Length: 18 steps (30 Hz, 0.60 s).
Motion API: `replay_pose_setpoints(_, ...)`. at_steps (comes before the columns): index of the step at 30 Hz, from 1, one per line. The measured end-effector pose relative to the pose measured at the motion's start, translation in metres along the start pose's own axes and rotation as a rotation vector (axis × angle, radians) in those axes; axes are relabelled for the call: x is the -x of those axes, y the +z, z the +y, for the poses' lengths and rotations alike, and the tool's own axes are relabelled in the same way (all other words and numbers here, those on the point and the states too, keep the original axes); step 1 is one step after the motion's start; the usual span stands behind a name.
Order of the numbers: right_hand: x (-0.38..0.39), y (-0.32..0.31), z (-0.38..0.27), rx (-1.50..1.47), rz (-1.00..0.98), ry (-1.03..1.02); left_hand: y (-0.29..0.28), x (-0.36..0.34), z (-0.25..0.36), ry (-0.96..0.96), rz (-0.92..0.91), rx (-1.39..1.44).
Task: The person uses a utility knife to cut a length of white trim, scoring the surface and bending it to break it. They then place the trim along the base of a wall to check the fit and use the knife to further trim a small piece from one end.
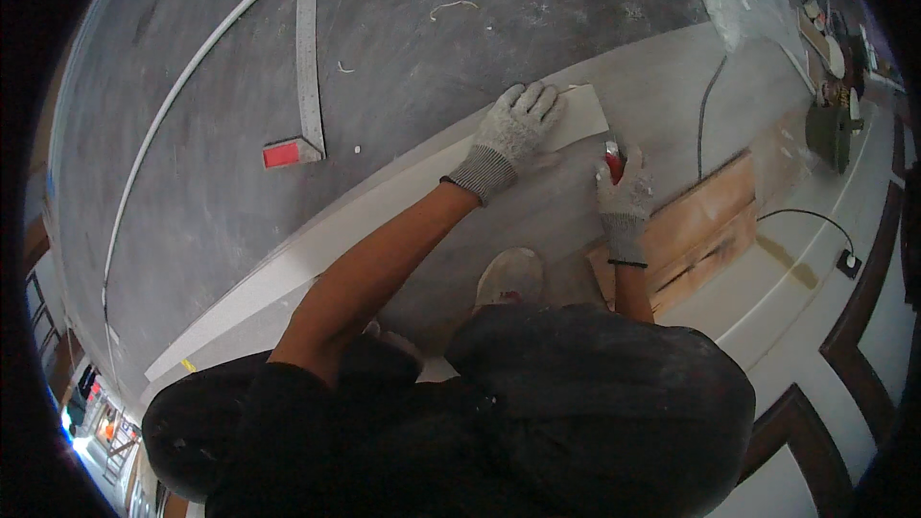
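Note:
A long pale strip of sheet material (317, 223) lies on the grey floor, running from lower left to upper right. My left hand (518, 125), in a grey knitted glove, rests on it near its far end, with the fingers lying on the surface. Close to that end, my gloved right hand (628, 190) is closed around what looks like a red utility knife (614, 165) with a silvery metal tip. The knife's tip points away from me and is apart from the strip. Most of its body is hidden in the glove.
A metal try square (307, 77) with a red stock lies beyond the strip. A white cable (182, 77) curves along the left. Reddish-brown boards (705, 216), a dark cord (705, 115) and clear plastic wrapping (739, 0) are on the right. My shoe (510, 276) is below the strip.

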State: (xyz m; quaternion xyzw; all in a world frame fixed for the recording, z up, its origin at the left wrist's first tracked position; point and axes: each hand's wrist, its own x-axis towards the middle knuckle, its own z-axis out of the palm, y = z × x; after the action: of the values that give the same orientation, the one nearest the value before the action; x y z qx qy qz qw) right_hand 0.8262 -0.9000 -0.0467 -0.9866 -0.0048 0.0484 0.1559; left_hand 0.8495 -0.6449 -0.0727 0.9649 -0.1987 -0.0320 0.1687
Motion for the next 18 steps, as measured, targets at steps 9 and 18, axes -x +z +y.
replay_pose_setpoints(9, 0.003, -0.020, -0.027, -0.543, -0.112, 0.463, 0.004, 0.002, -0.005, 0.025, 0.064, -0.049)
replay_pose_setpoints(18, -0.023, -0.027, -0.065, -0.081, -0.167, -0.047, 0.004, 0.005, -0.001, -0.019, 0.089, 0.058)
